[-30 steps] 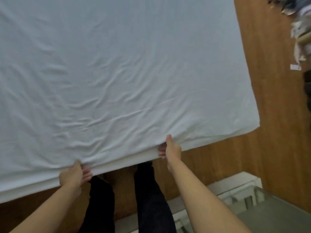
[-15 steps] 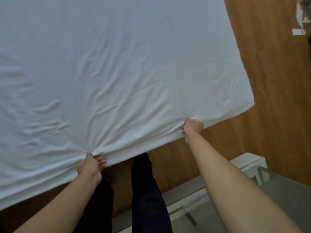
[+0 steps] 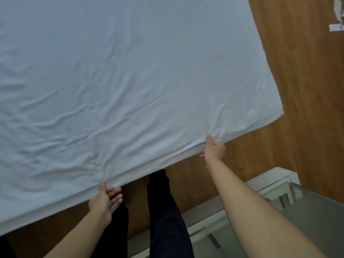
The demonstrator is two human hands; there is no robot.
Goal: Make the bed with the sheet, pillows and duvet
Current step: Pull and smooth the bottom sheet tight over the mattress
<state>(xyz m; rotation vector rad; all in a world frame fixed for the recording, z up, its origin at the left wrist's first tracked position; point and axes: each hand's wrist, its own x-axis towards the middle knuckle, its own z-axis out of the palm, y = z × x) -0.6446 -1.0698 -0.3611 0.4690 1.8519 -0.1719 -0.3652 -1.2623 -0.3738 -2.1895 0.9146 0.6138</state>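
Note:
A white sheet [image 3: 130,81] covers the bed and fills most of the head view, wrinkled toward its near edge. My left hand [image 3: 104,200] grips that near edge left of my legs, thumb on top and fingers under the hem. My right hand [image 3: 214,149] pinches the same edge further right, short of the sheet's near right corner [image 3: 275,116]. Fabric bunches into small folds at both hands. No pillows or duvet are in view.
Brown wooden floor [image 3: 301,90] runs along the right side of the bed and under my legs [image 3: 163,211]. A glass-topped white piece of furniture [image 3: 279,202] stands low right, close behind me. Scraps of clutter [image 3: 337,27] lie at the top right.
Both hands have slid rightward along the sheet's near edge, the right one toward the corner. The wrinkles in the middle of the sheet are flatter than before.

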